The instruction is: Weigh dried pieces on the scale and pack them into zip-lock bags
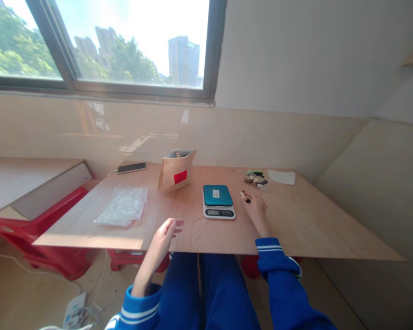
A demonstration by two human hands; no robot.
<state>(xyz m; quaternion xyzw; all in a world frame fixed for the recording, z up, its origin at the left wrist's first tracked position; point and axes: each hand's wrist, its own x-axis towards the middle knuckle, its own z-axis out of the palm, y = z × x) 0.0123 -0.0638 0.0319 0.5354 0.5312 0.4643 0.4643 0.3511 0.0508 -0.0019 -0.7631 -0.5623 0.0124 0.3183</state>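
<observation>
My right hand (255, 209) holds a small brown and cream piece (245, 196), perhaps dried mushroom, just right of the scale. The white kitchen scale (219, 212) has a teal top (217, 195) with a small white label on it. My left hand (170, 229) hovers at the table's front edge, fingers apart and holding nothing. Behind it stands an open brown paper bag (176, 172) with a red label and some contents showing at its mouth. A clear bag of similar pieces (256, 180) lies beyond my right hand.
Clear zip bags (124, 206) lie on the left of the wooden table (316, 224), a phone (132, 167) behind them. White paper (281, 177) rests at the back right. Red stools (64, 233) and cables are below left.
</observation>
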